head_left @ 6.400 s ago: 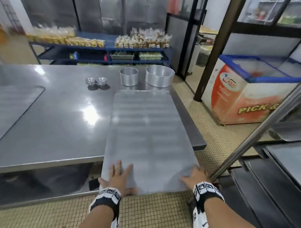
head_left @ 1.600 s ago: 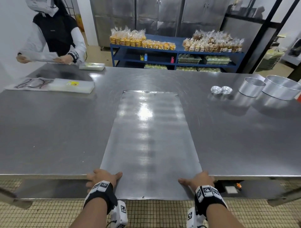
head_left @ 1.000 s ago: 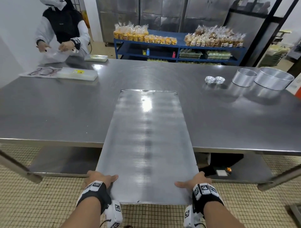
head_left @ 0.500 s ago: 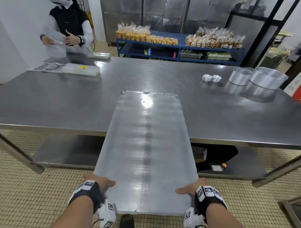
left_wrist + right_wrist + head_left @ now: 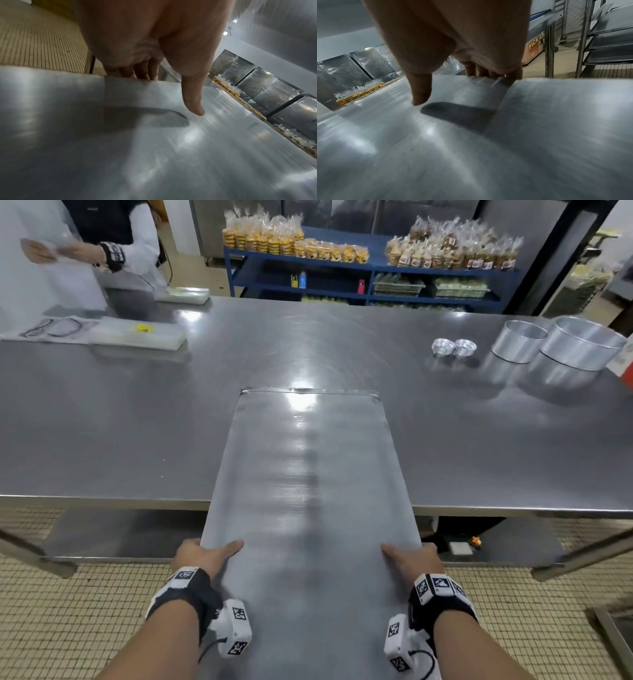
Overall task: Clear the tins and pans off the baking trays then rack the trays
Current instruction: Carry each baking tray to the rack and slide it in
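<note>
A long bare metal baking tray [image 5: 308, 491] sticks out over the near edge of the steel table [image 5: 137, 422], its far end resting on the tabletop. My left hand [image 5: 202, 556] grips the tray's left edge, thumb on top and fingers [image 5: 144, 71] curled under it. My right hand [image 5: 414, 559] grips the right edge the same way, thumb [image 5: 421, 92] on top of the tray [image 5: 471, 148]. Two small foil tins [image 5: 454, 347] and two round cake pans [image 5: 561, 344] stand on the table at the far right.
A person [image 5: 102, 244] in white works at the table's far left, beside flat plastic packs [image 5: 137, 337]. Blue shelves [image 5: 370, 278] of bagged goods stand behind the table. A tray rack [image 5: 607, 40] with several trays stands to my right. Tiled floor [image 5: 68, 611] lies below.
The tray has slid further toward me off the table's near edge, both hands holding its sides throughout. The person at the far left has shifted their hands.
</note>
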Tool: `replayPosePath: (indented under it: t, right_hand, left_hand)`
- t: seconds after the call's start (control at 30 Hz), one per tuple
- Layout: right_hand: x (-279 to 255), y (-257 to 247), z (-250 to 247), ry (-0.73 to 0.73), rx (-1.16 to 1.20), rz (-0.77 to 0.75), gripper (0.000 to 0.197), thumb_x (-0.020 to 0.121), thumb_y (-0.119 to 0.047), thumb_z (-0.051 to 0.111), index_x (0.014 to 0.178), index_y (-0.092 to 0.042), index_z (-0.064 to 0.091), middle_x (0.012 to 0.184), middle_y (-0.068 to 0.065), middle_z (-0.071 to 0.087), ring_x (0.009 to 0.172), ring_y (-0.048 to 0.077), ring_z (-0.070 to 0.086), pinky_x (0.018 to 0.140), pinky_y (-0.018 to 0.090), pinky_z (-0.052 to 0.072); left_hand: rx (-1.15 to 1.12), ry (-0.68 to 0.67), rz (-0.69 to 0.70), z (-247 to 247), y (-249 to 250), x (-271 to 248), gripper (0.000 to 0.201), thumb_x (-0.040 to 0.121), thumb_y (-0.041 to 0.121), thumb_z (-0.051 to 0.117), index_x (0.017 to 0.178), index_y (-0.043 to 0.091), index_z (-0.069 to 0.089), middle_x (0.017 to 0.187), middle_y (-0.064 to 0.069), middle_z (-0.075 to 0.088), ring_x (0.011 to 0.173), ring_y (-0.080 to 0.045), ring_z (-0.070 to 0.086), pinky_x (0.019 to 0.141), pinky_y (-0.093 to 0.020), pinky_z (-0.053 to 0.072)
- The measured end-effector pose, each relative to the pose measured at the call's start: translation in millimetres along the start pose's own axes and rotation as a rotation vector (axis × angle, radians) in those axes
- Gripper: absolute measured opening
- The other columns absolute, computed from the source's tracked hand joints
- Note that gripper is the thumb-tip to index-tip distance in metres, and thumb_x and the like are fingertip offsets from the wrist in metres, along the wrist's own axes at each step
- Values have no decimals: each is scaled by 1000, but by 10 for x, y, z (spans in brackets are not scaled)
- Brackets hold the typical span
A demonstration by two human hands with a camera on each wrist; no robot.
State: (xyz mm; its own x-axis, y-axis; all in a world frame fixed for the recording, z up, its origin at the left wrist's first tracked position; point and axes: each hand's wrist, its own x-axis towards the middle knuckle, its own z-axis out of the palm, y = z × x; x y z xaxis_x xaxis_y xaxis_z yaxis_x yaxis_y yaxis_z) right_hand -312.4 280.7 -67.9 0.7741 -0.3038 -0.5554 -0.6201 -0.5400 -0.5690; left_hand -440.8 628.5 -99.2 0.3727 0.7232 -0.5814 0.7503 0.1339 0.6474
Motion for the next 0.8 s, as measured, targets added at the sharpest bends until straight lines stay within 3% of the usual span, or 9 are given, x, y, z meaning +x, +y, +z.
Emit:
replayPosePath:
  t: [0.07, 0.13, 0.2, 0.3, 0.4, 0.53, 0.6, 0.7, 0.8]
  right_hand:
    - [101, -103, 61, 21, 24, 19, 91, 56, -49, 90, 122, -3, 46, 112, 14, 64, 101, 35, 64, 89, 41, 52]
    - [213, -149, 105, 37, 62, 63, 98, 41, -52, 94, 115, -1, 56, 103, 11, 69, 93, 32, 67, 87, 42, 56]
    - [281, -171, 132, 25, 126, 124, 90, 34, -48, 96, 105, -4, 65, 92, 9, 72, 82, 30, 69, 81, 44, 59]
    - [305, -232, 138, 30, 208, 172, 83, 31, -40, 99, 99, -5, 66, 88, 11, 71, 78, 32, 69, 78, 47, 59]
    - [300, -335, 103, 48, 267, 177, 77, 33, -37, 99, 95, -5, 66, 88, 13, 71, 78, 33, 69, 78, 48, 59]
    - [285, -512, -77, 107, 306, 187, 59, 43, -33, 99, 81, -7, 61, 85, 13, 68, 77, 32, 68, 80, 46, 58]
    - [309, -571, -201, 135, 331, 195, 62, 45, -31, 98, 88, -5, 62, 86, 14, 68, 77, 32, 68, 80, 46, 58]
    - [296, -634, -394, 175, 401, 235, 78, 46, -26, 99, 107, 3, 61, 93, 17, 67, 86, 34, 67, 84, 45, 56]
    - [274, -588, -641, 229, 486, 278, 84, 43, -21, 100, 111, 8, 60, 100, 22, 67, 87, 36, 67, 82, 45, 57]
  left_hand:
    - [-44, -7, -53, 43, 61, 85, 61, 53, 34, 100, 95, 4, 69, 91, -15, 74, 83, -36, 70, 83, -44, 58]
    - [-109, 13, -105, 99, 83, 152, 55, 51, 25, 101, 90, 4, 68, 88, -17, 74, 80, -36, 70, 82, -47, 59]
    - [-164, 41, -116, 154, 128, 172, 53, 52, 18, 99, 92, 4, 67, 90, -17, 73, 77, -33, 69, 75, -41, 58]
    - [-204, 67, -106, 192, 275, 218, 61, 52, 16, 99, 101, 5, 65, 94, -16, 72, 76, -31, 67, 68, -36, 55]
    - [-190, 75, -88, 206, 482, 284, 61, 48, 22, 99, 96, 5, 66, 90, -15, 72, 75, -33, 69, 74, -43, 59]
    - [-130, 53, -41, 255, 817, 290, 66, 41, 37, 100, 88, 6, 66, 82, -13, 71, 71, -33, 70, 71, -43, 61]
    - [-95, 35, -1, 298, 1004, 262, 64, 41, 39, 100, 85, 5, 68, 80, -12, 72, 70, -33, 70, 70, -44, 61]
    - [-91, 7, 63, 414, 1257, 248, 71, 29, 44, 98, 81, 4, 72, 76, -11, 74, 67, -34, 72, 67, -50, 63]
    - [-14, -59, 126, 585, 1538, 129, 61, 43, 38, 99, 85, 3, 72, 83, -15, 73, 75, -35, 71, 74, -47, 62]
